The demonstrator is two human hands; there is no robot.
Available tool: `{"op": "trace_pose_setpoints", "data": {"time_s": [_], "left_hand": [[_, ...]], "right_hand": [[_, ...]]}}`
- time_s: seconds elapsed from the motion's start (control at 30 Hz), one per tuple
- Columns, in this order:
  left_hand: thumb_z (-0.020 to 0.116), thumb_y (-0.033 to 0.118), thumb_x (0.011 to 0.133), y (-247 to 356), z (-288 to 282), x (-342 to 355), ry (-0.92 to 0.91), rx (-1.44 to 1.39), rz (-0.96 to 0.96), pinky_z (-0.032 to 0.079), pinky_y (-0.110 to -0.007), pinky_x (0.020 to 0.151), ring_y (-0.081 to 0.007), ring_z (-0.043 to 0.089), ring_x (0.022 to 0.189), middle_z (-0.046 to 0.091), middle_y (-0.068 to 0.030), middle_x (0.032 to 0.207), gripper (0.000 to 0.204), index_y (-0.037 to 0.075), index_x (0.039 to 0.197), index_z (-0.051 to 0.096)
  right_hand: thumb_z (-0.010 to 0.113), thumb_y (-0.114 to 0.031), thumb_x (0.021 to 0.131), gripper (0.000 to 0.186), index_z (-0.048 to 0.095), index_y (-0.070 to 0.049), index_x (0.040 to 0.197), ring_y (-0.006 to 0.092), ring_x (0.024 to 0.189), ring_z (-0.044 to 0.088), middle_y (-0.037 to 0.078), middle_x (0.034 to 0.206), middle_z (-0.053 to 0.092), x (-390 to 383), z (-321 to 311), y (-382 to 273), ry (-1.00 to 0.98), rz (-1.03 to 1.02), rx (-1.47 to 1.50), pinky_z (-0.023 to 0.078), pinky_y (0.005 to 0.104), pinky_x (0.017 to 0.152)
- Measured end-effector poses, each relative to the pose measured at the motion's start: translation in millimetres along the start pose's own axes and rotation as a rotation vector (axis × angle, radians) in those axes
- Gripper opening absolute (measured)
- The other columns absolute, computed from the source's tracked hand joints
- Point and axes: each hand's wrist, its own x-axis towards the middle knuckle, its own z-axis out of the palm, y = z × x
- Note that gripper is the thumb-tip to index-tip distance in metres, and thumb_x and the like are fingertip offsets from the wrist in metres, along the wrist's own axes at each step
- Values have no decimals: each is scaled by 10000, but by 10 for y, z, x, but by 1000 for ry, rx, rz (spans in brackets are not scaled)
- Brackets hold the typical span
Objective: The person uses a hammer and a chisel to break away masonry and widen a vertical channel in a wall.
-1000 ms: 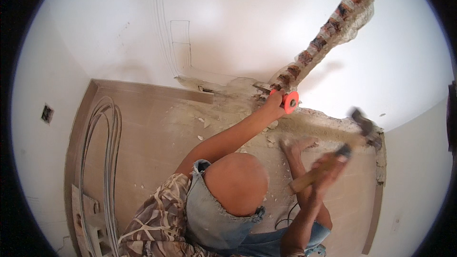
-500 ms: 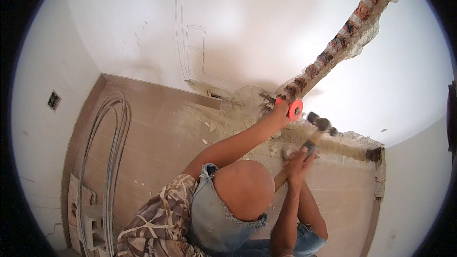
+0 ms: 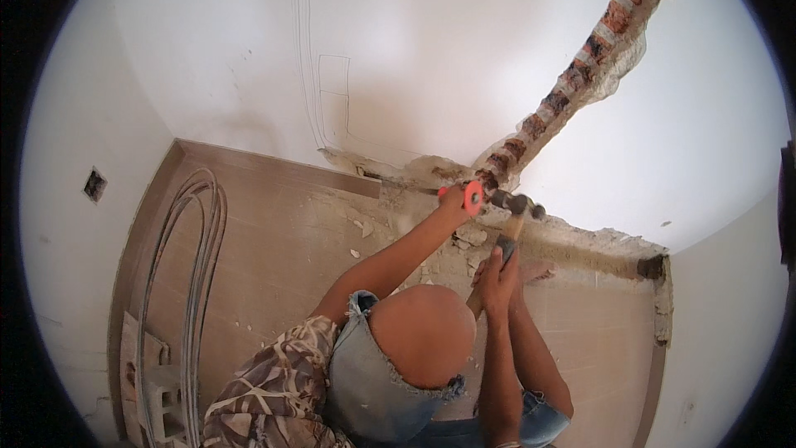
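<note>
My left hand (image 3: 453, 202) is closed round a chisel with a round red hand guard (image 3: 473, 197). The chisel lies nearly level, its blade pointing left along the broken strip at the foot of the wall. My right hand (image 3: 497, 284) grips the wooden handle of a hammer (image 3: 516, 232). The dark hammer head sits just right of the red guard, close to the chisel's struck end; I cannot tell whether they touch. Above both hands, a chased channel (image 3: 575, 76) of exposed red brick climbs the white wall to the upper right.
Bent grey conduits (image 3: 197, 282) lie on the left floor beside a hollow block (image 3: 170, 402). Rubble (image 3: 471, 236) is scattered below the wall. A skirting strip (image 3: 282, 168) runs along the wall base. My bent knee (image 3: 423, 332) and bare foot (image 3: 537, 270) are below the hands.
My left hand and the chisel have shifted left and slightly down. The hammer has swung left and up, its head now close to the red guard.
</note>
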Motion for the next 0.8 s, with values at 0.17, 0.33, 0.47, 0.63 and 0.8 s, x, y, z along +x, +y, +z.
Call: {"op": "trace_pose_setpoints", "data": {"time_s": [0.17, 0.33, 0.47, 0.63, 0.8], "left_hand": [[435, 207, 920, 16, -317, -228, 369, 112, 22, 488, -360, 601, -177, 553, 719, 553, -68, 914, 166, 54, 972, 473], [405, 238, 931, -152, -225, -762, 354, 205, -145, 498, -391, 647, -192, 539, 755, 509, -68, 886, 182, 63, 893, 440], [431, 216, 921, -287, -124, -807, 216, 204, -124, 497, -419, 694, -220, 531, 749, 487, -77, 849, 158, 69, 863, 428], [461, 194, 915, -317, 72, -656, -22, 207, -116, 499, -412, 719, -218, 530, 747, 475, -70, 799, 141, 61, 875, 436], [454, 163, 921, -89, 258, -387, -99, 211, -28, 511, -382, 744, -209, 558, 809, 520, -84, 883, 128, 36, 906, 460]], "right_hand": [[417, -312, 938, 282, 349, -46, 1002, 108, 475, 474, 35, 628, 473, -239, 21, 79, 145, 99, 192, 413, 255, 418], [434, -321, 931, 291, 352, -53, 1007, 110, 490, 477, 33, 634, 469, -462, -253, 258, 103, 251, 161, 419, 258, 432], [450, -331, 921, 302, 357, -58, 1011, 112, 496, 480, 31, 637, 469, -602, -311, 316, 128, 241, 193, 420, 256, 436], [447, -325, 924, 295, 355, -86, 1070, 113, 453, 462, 25, 606, 452, -570, -469, 238, 251, 120, 189, 399, 240, 398], [469, -301, 921, 352, 339, -61, 1143, 104, 483, 466, 27, 639, 463, -652, -609, -120, 320, 19, 204, 404, 237, 407]]}}
